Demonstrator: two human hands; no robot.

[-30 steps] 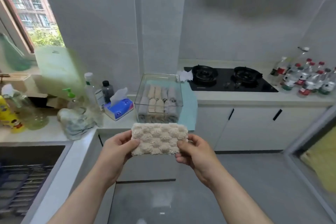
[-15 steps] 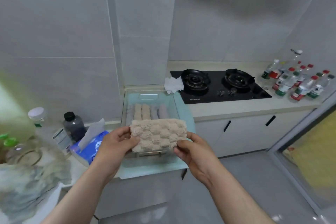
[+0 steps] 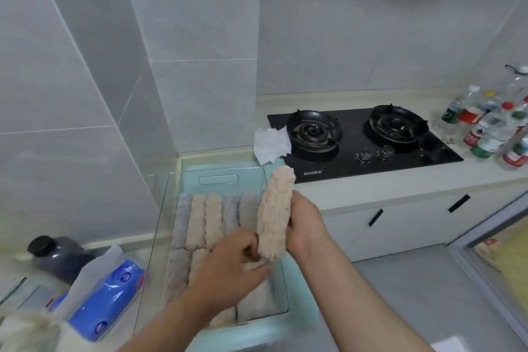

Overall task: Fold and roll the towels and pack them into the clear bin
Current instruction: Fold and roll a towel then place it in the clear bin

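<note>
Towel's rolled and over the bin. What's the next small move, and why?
Probably lower the rolled towel into the right side of the clear bin, alongside the packed rolls: the right hand grips it tilted just above that side, the left hand holds its lower end.

We log a black two-burner gas hob point(image 3: 357, 146) at 2 o'clock, a crumpled white paper towel point(image 3: 271, 144) touching its left edge. Plastic water bottles point(image 3: 491, 128) cluster at 3 o'clock on the pale countertop point(image 3: 400, 183). White cabinet doors point(image 3: 414, 223) sit below. A blue tissue pack point(image 3: 105, 294) is at 8 o'clock, with a dark bottle point(image 3: 57, 256) just behind it.
</note>
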